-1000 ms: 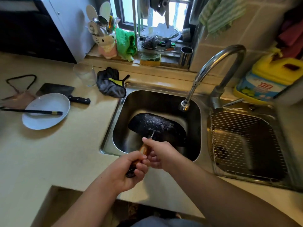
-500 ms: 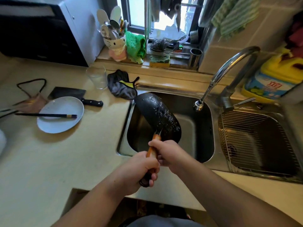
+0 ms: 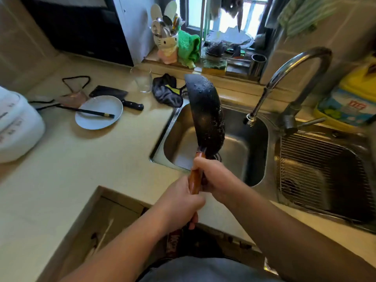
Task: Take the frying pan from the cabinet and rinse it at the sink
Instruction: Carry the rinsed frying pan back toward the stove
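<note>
The black frying pan (image 3: pixel 206 115) is wet with droplets and stands tipped almost on edge above the left sink basin (image 3: pixel 250 151). Its wooden handle points down toward me. My right hand (image 3: pixel 215 177) grips the handle near the pan. My left hand (image 3: pixel 181 202) grips the handle lower down, hiding its end. The curved faucet (image 3: pixel 284 78) hangs over the basin to the right of the pan; no water stream is visible from its spout.
A white plate (image 3: pixel 95 117) with chopsticks, a cleaver (image 3: pixel 114 94), a glass (image 3: pixel 143 81) and a dark cloth (image 3: pixel 166 94) lie on the counter left of the sink. A rice cooker (image 3: pixel 16 127) sits far left. The right basin holds a wire rack (image 3: pixel 317 169). An open cabinet (image 3: pixel 105 224) is below.
The pan has been lifted from lying low in the basin to standing nearly on edge above it. Both hands kept their grip on the handle.
</note>
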The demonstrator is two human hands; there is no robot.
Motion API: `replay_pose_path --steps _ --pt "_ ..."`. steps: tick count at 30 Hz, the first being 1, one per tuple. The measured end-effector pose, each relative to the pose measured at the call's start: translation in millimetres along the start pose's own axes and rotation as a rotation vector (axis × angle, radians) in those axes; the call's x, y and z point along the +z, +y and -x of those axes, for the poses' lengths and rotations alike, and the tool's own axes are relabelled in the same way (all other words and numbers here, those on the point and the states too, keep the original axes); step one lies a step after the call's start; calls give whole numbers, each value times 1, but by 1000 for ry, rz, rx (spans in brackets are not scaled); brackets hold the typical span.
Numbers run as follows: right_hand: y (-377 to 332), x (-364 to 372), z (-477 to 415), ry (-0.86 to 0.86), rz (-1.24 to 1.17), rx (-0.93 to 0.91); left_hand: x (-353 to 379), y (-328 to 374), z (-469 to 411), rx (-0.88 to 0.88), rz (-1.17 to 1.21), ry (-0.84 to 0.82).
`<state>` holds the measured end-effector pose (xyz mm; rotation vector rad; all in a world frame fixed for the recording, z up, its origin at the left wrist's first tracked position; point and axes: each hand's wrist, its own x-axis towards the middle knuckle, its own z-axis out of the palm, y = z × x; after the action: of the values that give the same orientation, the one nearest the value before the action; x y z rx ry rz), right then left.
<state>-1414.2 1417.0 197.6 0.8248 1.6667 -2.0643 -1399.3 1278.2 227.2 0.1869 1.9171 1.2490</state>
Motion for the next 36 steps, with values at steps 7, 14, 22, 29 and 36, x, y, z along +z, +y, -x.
replay_pose_path --steps 7,14,22,29,36 --pt "21 -35 36 -173 166 4 87 -13 36 -71 -195 404" --pt "60 -30 70 -525 -29 35 153 -33 81 -27 861 384" --pt "103 24 123 -712 141 154 185 -78 150 4 719 784" --pt "175 99 191 -613 329 393 225 -144 233 -173 500 1090" --pt "258 137 292 -656 452 393 277 -200 324 -248 549 1210"
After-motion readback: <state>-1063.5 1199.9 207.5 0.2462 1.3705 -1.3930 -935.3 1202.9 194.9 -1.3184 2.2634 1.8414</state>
